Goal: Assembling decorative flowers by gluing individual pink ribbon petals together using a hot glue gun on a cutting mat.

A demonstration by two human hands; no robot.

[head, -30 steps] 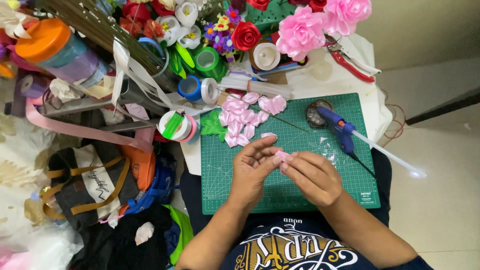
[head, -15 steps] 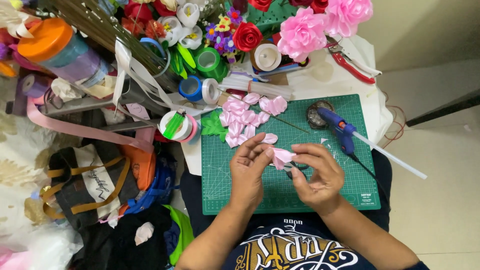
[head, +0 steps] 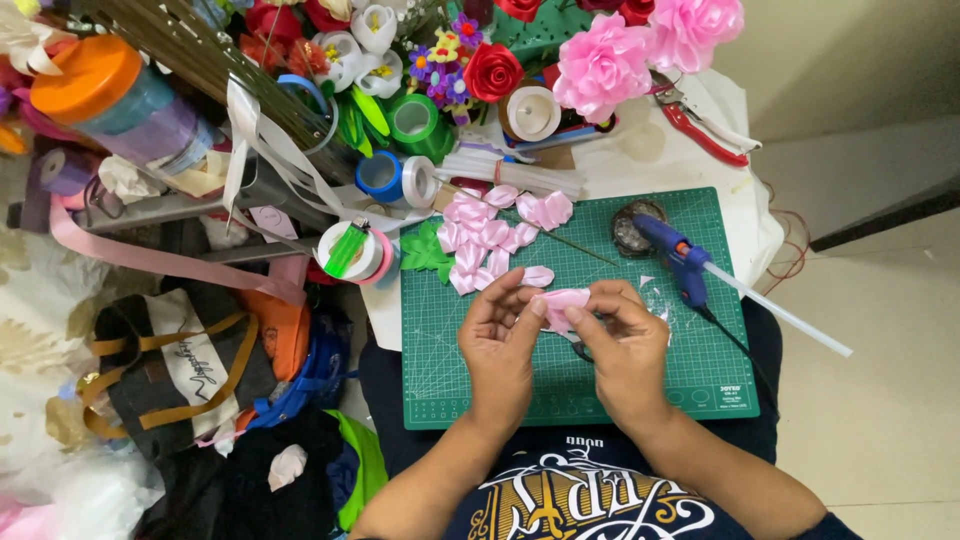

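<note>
Over green cutting mat [head: 480,370], both hands [head: 570,345] pinch pink petal [head: 563,303] lying crosswise.

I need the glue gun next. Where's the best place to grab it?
Grip the blue glue gun by its handle, coming from the right side with the right hand. The long white glue stick juts from its back, so avoid that end.

Cutting mat [head: 520,395]: dark green, pale grid lines. Ribbon petal [head: 562,303] between the fingers: light pink, same as petal pile [head: 490,235]. Glue gun [head: 676,255]: blue, translucent white stick. Paper roses [head: 645,50]: pink; one rose [head: 492,72] red. Jar lid [head: 85,75]: orange. Pliers [head: 700,130]: red handles.
</note>
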